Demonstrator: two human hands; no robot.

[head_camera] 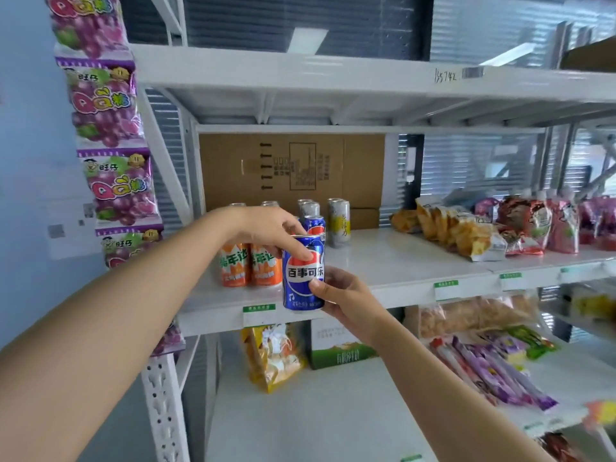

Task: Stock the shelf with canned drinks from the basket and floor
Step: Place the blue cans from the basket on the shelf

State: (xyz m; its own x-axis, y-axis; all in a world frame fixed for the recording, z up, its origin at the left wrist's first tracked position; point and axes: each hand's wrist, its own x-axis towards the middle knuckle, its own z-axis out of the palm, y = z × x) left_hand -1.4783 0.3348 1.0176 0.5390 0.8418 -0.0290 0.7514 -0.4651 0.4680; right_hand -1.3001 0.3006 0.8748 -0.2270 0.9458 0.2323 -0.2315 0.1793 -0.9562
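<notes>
Holds a blue can (301,278) upright at the front edge of the shelf (400,261), just right of two orange cans (250,265). Pinches its silver top with the left hand (270,228); grips its lower side with the right hand (346,298). Bears a red-white-blue globe and white Chinese characters.

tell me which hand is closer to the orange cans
Left. The left hand is just above the orange cans, gripping the blue can near its top; the right hand holds its lower side, farther off.
</notes>
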